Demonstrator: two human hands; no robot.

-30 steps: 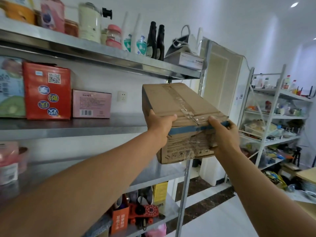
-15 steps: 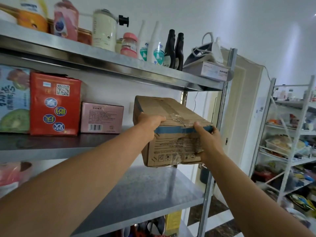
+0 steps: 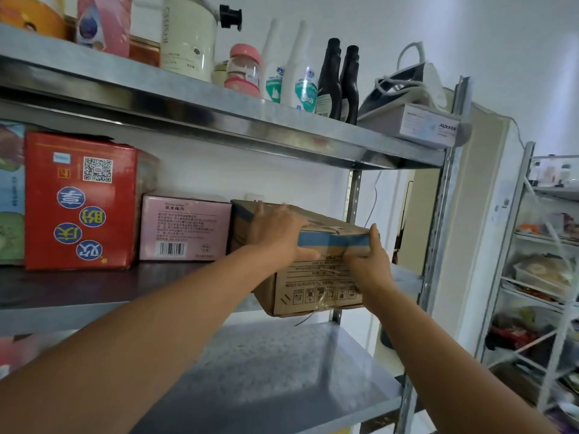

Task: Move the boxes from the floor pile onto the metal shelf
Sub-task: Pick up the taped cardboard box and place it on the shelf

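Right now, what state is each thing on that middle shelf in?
Brown taped cardboard box: sealed, held partway onto metal shelf.
Left grip: holds box's top front edge.
Right grip: holds box's right front corner.
Pink rectangular box: closed, standing on shelf.
Red printed carton: standing upright.

Stored goods, upper row and right side
Cream jug (image 3: 188, 39), pink-lidded jar (image 3: 244, 68), two white bottles (image 3: 300, 79) and two dark bottles (image 3: 332, 79) stand upright in line; clothes iron (image 3: 407, 86) rightmost; loaded white rack (image 3: 519, 198) far right.
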